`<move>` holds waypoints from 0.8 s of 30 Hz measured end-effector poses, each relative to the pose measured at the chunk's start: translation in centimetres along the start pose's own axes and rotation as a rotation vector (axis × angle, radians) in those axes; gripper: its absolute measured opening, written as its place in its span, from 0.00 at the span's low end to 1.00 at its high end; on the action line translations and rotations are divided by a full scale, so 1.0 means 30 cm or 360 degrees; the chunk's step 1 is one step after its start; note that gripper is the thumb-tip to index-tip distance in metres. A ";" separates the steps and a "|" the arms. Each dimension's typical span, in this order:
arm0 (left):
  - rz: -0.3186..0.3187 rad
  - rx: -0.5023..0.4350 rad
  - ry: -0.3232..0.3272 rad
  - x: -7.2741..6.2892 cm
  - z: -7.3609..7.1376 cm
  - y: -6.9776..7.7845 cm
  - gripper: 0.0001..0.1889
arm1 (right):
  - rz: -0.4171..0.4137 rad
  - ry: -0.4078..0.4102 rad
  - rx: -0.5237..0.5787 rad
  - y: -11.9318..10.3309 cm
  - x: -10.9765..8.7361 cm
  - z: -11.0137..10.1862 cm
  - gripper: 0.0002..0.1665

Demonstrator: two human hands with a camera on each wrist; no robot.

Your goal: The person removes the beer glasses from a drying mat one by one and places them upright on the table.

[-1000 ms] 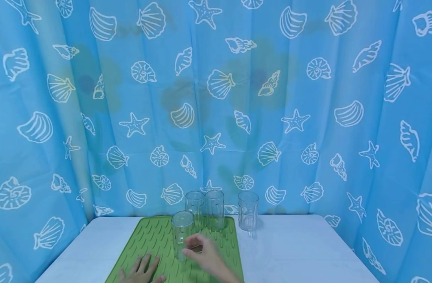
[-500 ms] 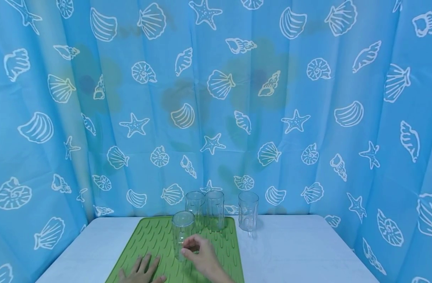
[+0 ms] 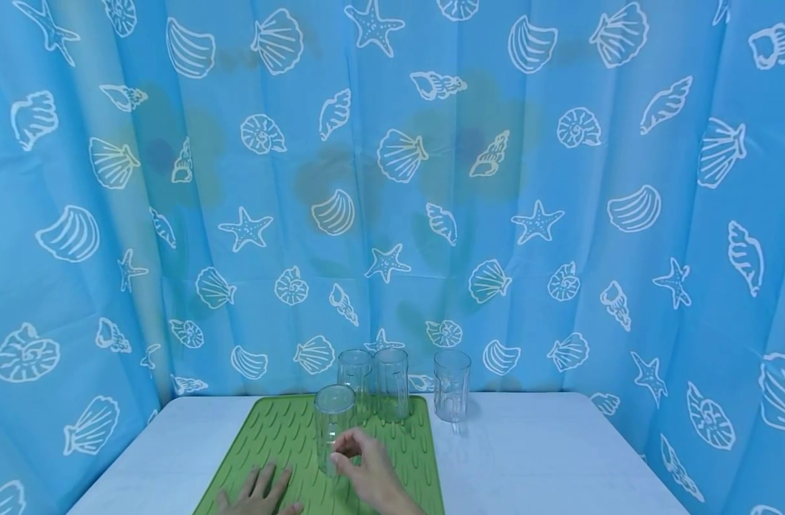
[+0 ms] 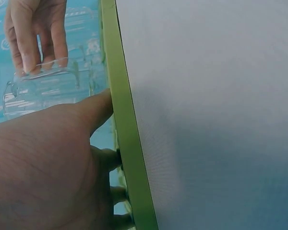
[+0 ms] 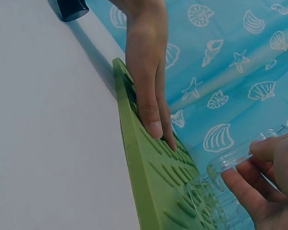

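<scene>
The left hand [image 4: 45, 167] rests on a green mat [image 4: 126, 124], while the right hand [image 4: 38, 21] touches a clear glass [image 4: 45, 91] beyond.

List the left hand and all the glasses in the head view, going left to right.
Left hand → front glass → left glass of the back pair → right glass of the back pair → lone glass on the white table.
</scene>
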State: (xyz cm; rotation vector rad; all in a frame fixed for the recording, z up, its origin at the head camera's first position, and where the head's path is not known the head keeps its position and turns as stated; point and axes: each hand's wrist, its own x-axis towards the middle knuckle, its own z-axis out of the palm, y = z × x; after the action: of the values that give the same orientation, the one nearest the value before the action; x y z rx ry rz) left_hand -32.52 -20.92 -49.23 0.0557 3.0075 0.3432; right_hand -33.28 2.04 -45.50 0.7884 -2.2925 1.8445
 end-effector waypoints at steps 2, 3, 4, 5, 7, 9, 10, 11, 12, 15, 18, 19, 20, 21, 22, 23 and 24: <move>0.0003 0.0008 0.0008 0.001 0.001 0.000 0.51 | -0.0011 -0.0017 0.0009 -0.001 0.000 -0.003 0.06; 0.0005 0.0011 0.0013 0.000 0.002 -0.001 0.50 | -0.0014 -0.0026 0.0017 -0.002 0.000 -0.004 0.06; 0.0006 0.0013 0.0015 -0.001 0.002 0.000 0.50 | -0.0020 -0.0033 0.0023 -0.003 0.000 -0.006 0.07; 0.0008 0.0015 0.0019 -0.002 0.002 0.001 0.50 | -0.0024 -0.0040 0.0035 -0.005 0.001 -0.007 0.07; 0.0004 0.0006 0.0013 -0.004 -0.002 0.006 0.49 | -0.0040 -0.0045 0.0051 -0.011 0.002 -0.012 0.07; 0.0005 0.0004 0.0004 -0.005 -0.006 0.006 0.50 | -0.0062 -0.0047 0.0063 -0.018 0.004 -0.020 0.07; 0.0003 -0.0002 -0.0003 -0.005 -0.008 0.007 0.50 | -0.0072 -0.0047 0.0065 -0.022 0.004 -0.025 0.07; 0.0006 -0.0003 -0.0008 -0.005 -0.009 0.005 0.50 | -0.0074 -0.0046 0.0077 -0.027 0.005 -0.030 0.08; 0.0008 -0.0003 -0.0013 -0.006 -0.011 0.004 0.50 | -0.0085 -0.0043 0.0075 -0.032 0.006 -0.037 0.08; 0.0018 -0.0017 -0.0019 -0.007 -0.015 0.001 0.50 | -0.0101 -0.0040 0.0087 -0.047 0.009 -0.060 0.09; 0.0032 -0.0046 -0.0028 -0.009 -0.019 -0.002 0.49 | -0.0117 -0.0032 0.0099 -0.063 0.012 -0.083 0.09; 0.0037 -0.0059 -0.0034 -0.009 -0.020 -0.003 0.49 | -0.0121 -0.0031 0.0103 -0.069 0.012 -0.091 0.10; 0.0042 -0.0071 -0.0041 -0.009 -0.022 -0.004 0.49 | -0.0124 -0.0029 0.0092 -0.075 0.013 -0.098 0.10; 0.0045 -0.0082 -0.0048 -0.010 -0.024 -0.004 0.48 | -0.0134 -0.0029 0.0082 -0.081 0.014 -0.106 0.10; 0.0050 -0.0090 -0.0056 -0.011 -0.026 -0.006 0.48 | -0.0141 -0.0029 0.0072 -0.088 0.014 -0.113 0.10; 0.0053 -0.0098 -0.0064 -0.011 -0.028 -0.007 0.48 | -0.0150 -0.0028 0.0058 -0.095 0.014 -0.121 0.10; 0.0055 -0.0109 -0.0071 -0.012 -0.031 -0.006 0.48 | -0.0166 -0.0027 0.0041 -0.102 0.014 -0.128 0.10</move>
State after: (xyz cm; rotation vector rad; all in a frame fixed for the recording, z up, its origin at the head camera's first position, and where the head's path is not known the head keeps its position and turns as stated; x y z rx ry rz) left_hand -32.26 -21.33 -48.32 0.1079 2.9511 0.4420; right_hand -33.21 5.07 -41.61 0.9124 -2.1963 1.8332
